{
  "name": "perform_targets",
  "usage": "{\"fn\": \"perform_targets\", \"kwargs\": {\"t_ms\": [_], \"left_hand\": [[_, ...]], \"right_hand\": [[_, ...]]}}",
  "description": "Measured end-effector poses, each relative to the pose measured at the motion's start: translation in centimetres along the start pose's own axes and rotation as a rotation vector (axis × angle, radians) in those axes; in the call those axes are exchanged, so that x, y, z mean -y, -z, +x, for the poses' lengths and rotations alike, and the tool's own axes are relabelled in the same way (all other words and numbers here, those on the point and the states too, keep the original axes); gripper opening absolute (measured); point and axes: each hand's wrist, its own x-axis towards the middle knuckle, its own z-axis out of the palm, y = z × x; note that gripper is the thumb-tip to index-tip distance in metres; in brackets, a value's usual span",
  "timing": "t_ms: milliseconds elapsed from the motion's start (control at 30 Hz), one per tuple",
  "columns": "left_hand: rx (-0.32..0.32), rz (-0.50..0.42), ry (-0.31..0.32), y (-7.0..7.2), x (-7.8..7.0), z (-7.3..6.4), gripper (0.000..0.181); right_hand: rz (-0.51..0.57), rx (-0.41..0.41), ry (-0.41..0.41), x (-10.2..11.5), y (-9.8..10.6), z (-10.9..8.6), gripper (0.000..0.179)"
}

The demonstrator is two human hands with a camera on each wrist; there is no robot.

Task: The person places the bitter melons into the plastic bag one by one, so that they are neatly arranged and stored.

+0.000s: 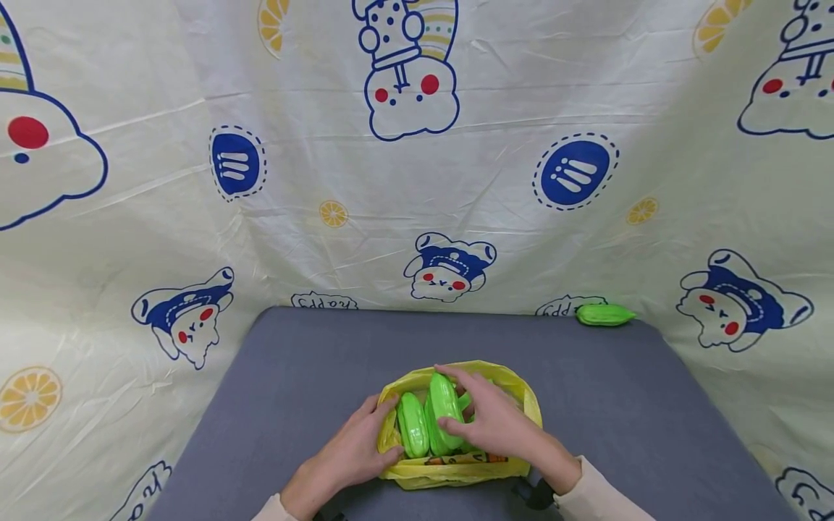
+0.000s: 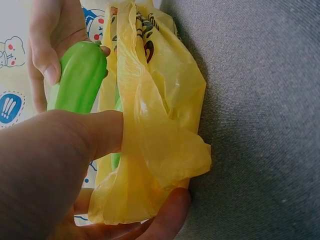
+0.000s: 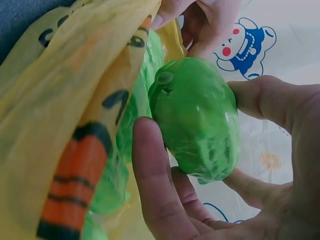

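A yellow plastic bag (image 1: 456, 476) sits with its mouth open, several glossy green toy gourds (image 1: 413, 425) inside. My left hand (image 1: 366, 443) grips the bag's left rim, thumb inside and fingers outside. Over the mouth, my right hand (image 1: 493, 418) holds one long green toy gourd (image 1: 444, 394) between thumb and fingers. In the right wrist view this gourd (image 3: 197, 120) shows a lumpy, ridged skin and a small stem nub. From the left wrist it appears tilted beside the bag's edge (image 2: 165, 110). The bag's wall hides the lower parts of the other gourds.
Another green toy gourd (image 1: 604, 315) lies at the far right edge of the grey table (image 1: 313, 362). A pale cloth (image 1: 502, 166) printed with cartoon figures hangs behind the table and along its sides. A small black object (image 1: 536, 495) shows by my right wrist.
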Motion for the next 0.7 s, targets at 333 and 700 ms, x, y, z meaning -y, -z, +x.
{"fn": "perform_targets", "kwargs": {"t_ms": [333,700], "left_hand": [[-0.014,0.019,-0.025,0.0,0.0,0.0,0.082],[0.005,0.021,-0.008,0.0,-0.1,0.1,0.083]], "right_hand": [[0.003,0.032,-0.006,0.5,-1.0,0.3,0.086],[-0.019,0.046,-0.018,0.4,-1.6,0.6,0.086]]}}
